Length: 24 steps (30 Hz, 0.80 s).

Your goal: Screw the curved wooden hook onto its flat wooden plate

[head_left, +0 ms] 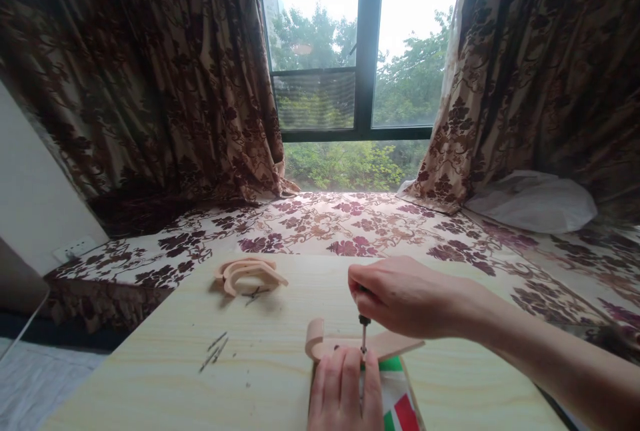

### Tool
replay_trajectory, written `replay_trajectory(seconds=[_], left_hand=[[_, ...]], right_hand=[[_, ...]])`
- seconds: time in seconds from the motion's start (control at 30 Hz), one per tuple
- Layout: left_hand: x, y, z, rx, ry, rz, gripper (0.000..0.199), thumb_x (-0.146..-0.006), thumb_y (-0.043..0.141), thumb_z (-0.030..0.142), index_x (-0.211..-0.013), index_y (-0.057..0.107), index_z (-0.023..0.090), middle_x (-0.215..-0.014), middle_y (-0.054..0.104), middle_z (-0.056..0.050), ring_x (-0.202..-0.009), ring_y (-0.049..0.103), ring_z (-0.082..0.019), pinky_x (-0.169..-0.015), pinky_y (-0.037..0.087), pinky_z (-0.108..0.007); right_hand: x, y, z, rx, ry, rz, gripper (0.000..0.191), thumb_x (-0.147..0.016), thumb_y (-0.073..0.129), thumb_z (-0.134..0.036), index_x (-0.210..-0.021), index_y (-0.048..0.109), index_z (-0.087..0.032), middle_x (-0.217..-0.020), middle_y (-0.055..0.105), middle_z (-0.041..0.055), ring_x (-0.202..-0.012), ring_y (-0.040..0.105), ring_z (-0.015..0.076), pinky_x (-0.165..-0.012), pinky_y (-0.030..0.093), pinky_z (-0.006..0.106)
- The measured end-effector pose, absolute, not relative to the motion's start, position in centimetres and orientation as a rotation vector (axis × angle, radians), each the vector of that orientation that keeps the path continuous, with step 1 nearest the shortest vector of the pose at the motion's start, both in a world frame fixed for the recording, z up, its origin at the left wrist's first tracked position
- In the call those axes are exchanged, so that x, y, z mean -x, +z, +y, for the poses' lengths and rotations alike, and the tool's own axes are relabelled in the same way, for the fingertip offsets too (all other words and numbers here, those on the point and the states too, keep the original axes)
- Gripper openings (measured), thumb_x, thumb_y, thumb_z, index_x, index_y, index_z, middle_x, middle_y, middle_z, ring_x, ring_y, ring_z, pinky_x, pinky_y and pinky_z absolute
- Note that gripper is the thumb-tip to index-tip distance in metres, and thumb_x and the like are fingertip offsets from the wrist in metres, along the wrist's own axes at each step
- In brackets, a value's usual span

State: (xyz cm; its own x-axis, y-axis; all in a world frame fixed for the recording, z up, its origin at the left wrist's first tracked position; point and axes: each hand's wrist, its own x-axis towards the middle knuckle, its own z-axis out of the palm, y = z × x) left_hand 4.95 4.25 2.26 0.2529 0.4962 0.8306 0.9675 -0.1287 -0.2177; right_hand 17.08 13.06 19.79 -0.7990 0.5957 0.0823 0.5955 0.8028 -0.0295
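Observation:
My right hand [387, 291] is closed around the dark handle of a screwdriver [365, 331], held upright with its metal shaft pointing down. The tip meets a screw beside my left fingertips, at a curved, light wooden piece [395, 346]. One end of this piece curls up at the left. My left hand [345, 388] lies palm down with its fingers stretched out, pressing on the wooden piece and on a board [403, 408] with green, white and red patches. The thumb and part of the board are hidden.
More curved wooden pieces [253, 274] lie at the table's back left, with dark screws [254, 295] by them. Several loose screws [214, 351] lie nearer on the pale wooden table [165, 378]. Behind it is a flowered ledge [310, 224] below a window, and a white bag [535, 201].

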Motion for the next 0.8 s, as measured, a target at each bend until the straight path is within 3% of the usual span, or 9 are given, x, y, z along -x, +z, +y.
replay_trajectory(seconds=[0.33,0.57,0.8], left_hand=[[-4.93,2.1,4.38,1.743,-0.773,-1.334,0.032,-0.079,0.054,0.008,-0.108,0.055,0.021,-0.096,0.065,-0.003,-0.096,0.057,-0.02,-0.085,0.046,-0.035],[-5.42,2.08,4.26,1.73,-0.822,-1.381,0.029,-0.079,0.058,0.013,-0.107,0.055,0.02,-0.097,0.063,-0.004,-0.098,0.057,-0.022,-0.088,0.045,-0.036],[-5.28,2.31,4.32,1.716,-0.85,-1.338,0.027,-0.079,0.056,0.009,-0.104,0.057,0.019,-0.096,0.063,-0.004,-0.097,0.057,-0.021,-0.087,0.045,-0.035]], right_hand=[[-16.97,19.99,13.42,1.001,0.231,-2.853,0.013,-0.087,0.046,-0.029,-0.081,0.054,-0.02,-0.071,0.063,0.0025,-0.062,0.05,0.0127,-0.053,0.027,0.023],[-16.89,19.12,13.65,1.061,0.052,-2.791,0.022,-0.09,0.043,-0.031,-0.074,0.05,-0.018,-0.065,0.059,0.0025,-0.056,0.045,0.0115,-0.05,0.023,0.024],[-17.27,19.23,12.9,0.994,0.114,-2.818,0.01,-0.084,0.043,-0.023,-0.075,0.047,-0.02,-0.062,0.055,-0.0004,-0.055,0.037,0.0103,-0.051,0.021,0.024]])
